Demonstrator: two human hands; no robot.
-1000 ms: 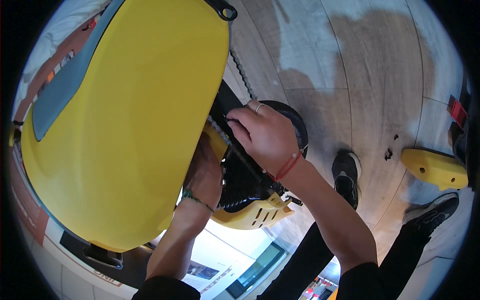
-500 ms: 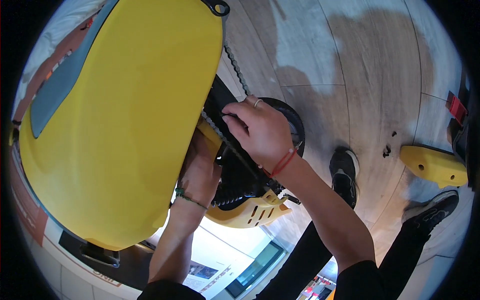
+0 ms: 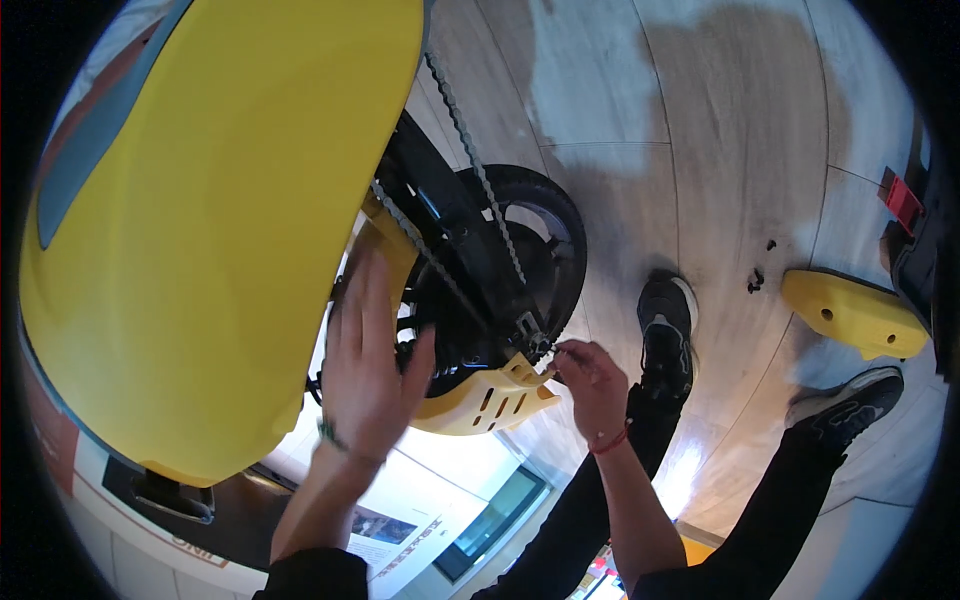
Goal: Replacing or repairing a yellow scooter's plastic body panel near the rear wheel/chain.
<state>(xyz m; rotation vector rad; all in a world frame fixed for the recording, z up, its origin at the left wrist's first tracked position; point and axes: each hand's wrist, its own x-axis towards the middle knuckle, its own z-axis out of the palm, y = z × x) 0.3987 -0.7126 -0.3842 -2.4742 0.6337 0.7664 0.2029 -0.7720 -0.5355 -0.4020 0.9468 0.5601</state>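
Note:
A big smooth yellow body panel of a two-wheeled vehicle fills the left side. Beside its edge my left hand, slightly blurred, has its fingers stretched out and thumb apart, holding nothing. A drive chain runs down past a black swingarm to the hub of the black-tyred wheel. At the metal fitting by the wheel's axle, my right hand has thumb and fingers pinched together. What lies between those fingertips is too small to make out. A slotted yellow guard sits just left of that hand.
A loose yellow cover with holes lies on the wood-look floor at right. Small dark parts lie near it. My shoes stand between wheel and cover. A red-and-black object is at the right edge.
My right hand has moved down from the chain and swingarm to the axle fitting. My left hand has drawn back slightly, its fingers now extended. The view has shifted a little.

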